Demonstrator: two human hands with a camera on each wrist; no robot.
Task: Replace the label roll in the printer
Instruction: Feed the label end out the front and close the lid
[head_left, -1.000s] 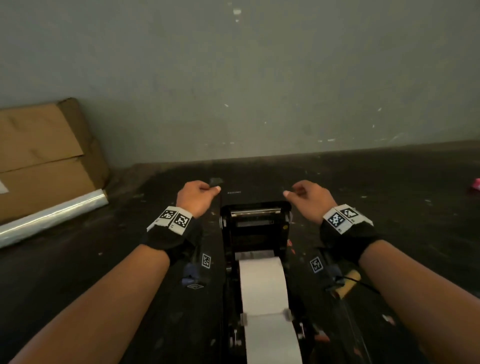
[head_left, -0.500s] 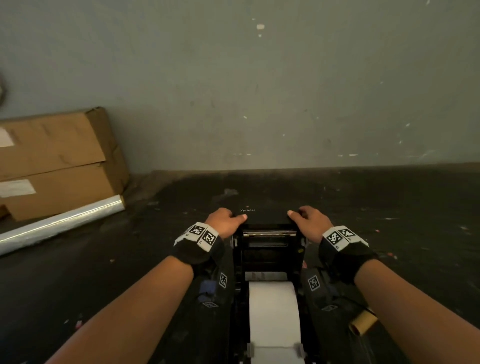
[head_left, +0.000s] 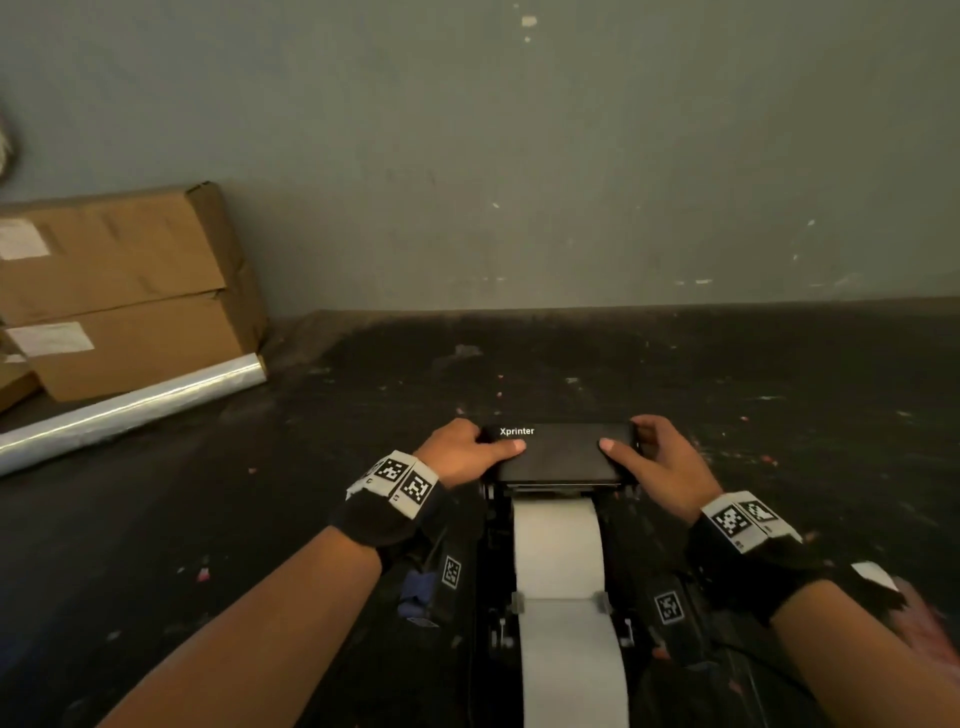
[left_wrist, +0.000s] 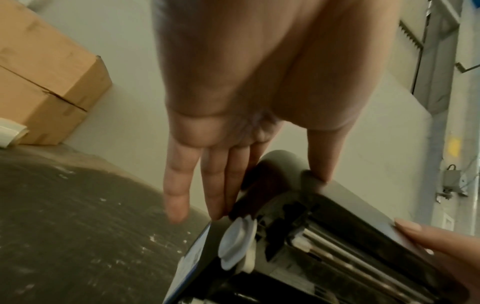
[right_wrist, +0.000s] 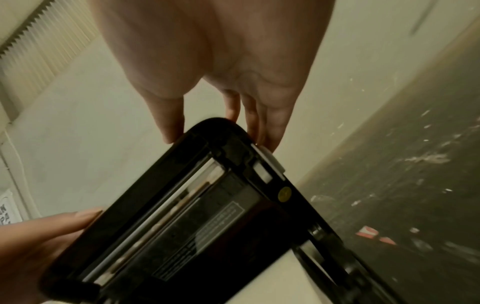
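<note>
- A white label strip (head_left: 563, 597) runs from the near edge of the surface (head_left: 208, 519) up into the black Xprinter label printer (head_left: 566, 525).
- The printer lid (head_left: 563, 452) lies at the far end of the strip.
- The left hand (head_left: 460, 453) grasps the lid's left side, thumb on top, fingers (left_wrist: 215, 185) along the side.
- The right hand (head_left: 657, 465) grasps the lid's right side the same way.
- Farther left, a clear film roll (head_left: 130, 410) lies in front of two stacked cardboard boxes (head_left: 119, 291), at the wall (head_left: 519, 156).
</note>
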